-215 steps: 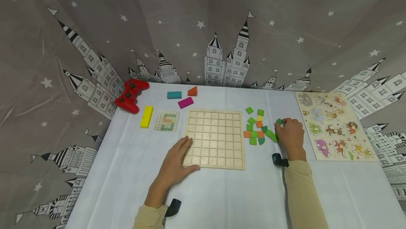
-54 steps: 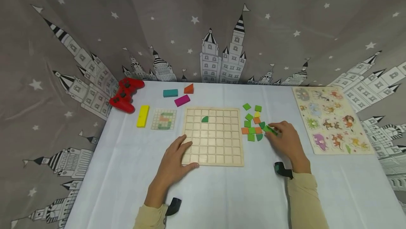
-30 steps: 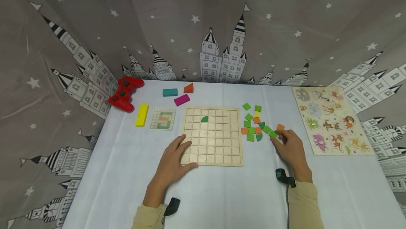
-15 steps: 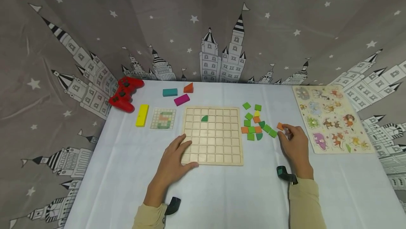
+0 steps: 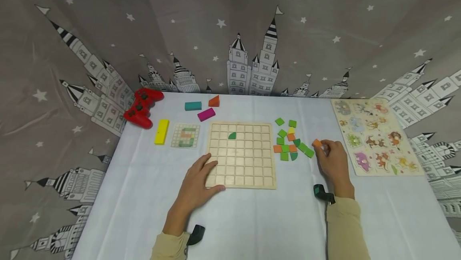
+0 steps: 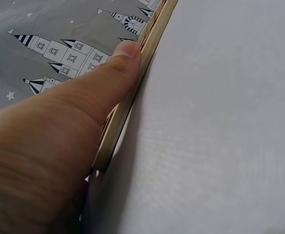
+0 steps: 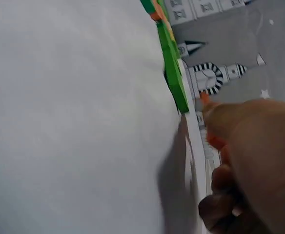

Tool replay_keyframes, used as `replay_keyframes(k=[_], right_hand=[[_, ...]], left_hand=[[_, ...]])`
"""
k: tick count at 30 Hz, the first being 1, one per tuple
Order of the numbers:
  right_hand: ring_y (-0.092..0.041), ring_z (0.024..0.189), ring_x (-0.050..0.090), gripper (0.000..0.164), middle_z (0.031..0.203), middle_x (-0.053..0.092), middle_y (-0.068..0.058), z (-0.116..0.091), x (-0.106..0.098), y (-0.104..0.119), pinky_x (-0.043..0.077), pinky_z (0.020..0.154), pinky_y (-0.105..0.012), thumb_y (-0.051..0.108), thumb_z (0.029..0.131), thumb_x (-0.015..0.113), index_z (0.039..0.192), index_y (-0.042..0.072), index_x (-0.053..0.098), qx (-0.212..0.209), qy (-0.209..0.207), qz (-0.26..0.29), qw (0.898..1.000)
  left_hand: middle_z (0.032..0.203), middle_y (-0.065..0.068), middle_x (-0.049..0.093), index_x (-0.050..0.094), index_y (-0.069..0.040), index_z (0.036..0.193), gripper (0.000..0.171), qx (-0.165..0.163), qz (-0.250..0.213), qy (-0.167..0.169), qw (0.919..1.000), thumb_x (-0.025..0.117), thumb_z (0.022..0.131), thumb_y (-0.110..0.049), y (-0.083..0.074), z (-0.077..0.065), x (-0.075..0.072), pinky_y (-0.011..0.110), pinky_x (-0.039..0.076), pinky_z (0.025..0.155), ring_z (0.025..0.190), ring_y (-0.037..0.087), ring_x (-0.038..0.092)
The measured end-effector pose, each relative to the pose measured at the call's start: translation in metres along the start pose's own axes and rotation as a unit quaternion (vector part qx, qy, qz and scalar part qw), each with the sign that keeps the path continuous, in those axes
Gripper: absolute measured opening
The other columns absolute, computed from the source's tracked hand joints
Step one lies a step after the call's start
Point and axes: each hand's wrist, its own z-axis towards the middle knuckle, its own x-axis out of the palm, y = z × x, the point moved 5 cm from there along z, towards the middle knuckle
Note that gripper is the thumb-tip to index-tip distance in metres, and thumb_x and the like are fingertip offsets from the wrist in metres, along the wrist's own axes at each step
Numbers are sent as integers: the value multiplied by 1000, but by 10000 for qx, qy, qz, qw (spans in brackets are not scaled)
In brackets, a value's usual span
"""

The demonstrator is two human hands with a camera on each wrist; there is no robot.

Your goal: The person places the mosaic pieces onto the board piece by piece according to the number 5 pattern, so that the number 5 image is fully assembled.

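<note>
My right hand (image 5: 333, 162) pinches an orange square tile (image 5: 317, 143) between thumb and fingertips, right of the loose tiles. In the right wrist view the tile (image 7: 204, 97) shows at the thumb tip, partly hidden by the hand. Two green tiles (image 5: 306, 150) lie end to end just left of that hand. My left hand (image 5: 197, 180) rests on the lower left corner of a wooden grid board (image 5: 243, 185), thumb along the front edge, as the left wrist view also shows. A dark green quarter-circle tile (image 5: 232, 135) sits in a cell near the board's top.
Loose green, orange and yellow tiles (image 5: 284, 149) lie right of the board. A pattern card (image 5: 185, 135), a yellow block (image 5: 161, 132), other coloured blocks (image 5: 193, 106) and a red game controller (image 5: 144, 108) lie to the left. An animal puzzle board (image 5: 374, 170) is at the far right.
The green quarter-circle tile went from my right hand onto the board. Later that hand left the two green tiles and took hold of the orange tile beside them. My left hand stayed put.
</note>
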Motion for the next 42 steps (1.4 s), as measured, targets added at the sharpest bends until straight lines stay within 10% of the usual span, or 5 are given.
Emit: replay_keyframes(k=[7,18,42], right_hand=[[-26,85,48,37,100,54,-13,-15,22,77,40,73,-37,28,99,68,125,1,65,-1040,229,333,9938],[-12,83,52,33,101,57,-1,-30,104,200,52,76,-31,36,101,64,123,11,68,-2658,1401,55,9538],[-16,86,61,23,96,65,-1,-27,118,213,54,77,-33,26,98,68,116,12,76,-2397,1400,230,9604]], left_hand=[[164,8,36,55,-16,145,84,52,9,-36,10000,87,75,-50,0,1,1,59,36,117,150,33,37],[164,8,36,56,-17,145,83,-20,-36,0,10000,86,76,-53,0,1,4,60,36,118,151,34,36],[164,7,37,64,-21,135,71,2,49,-65,10000,87,75,-51,-1,0,2,59,35,119,151,33,36]])
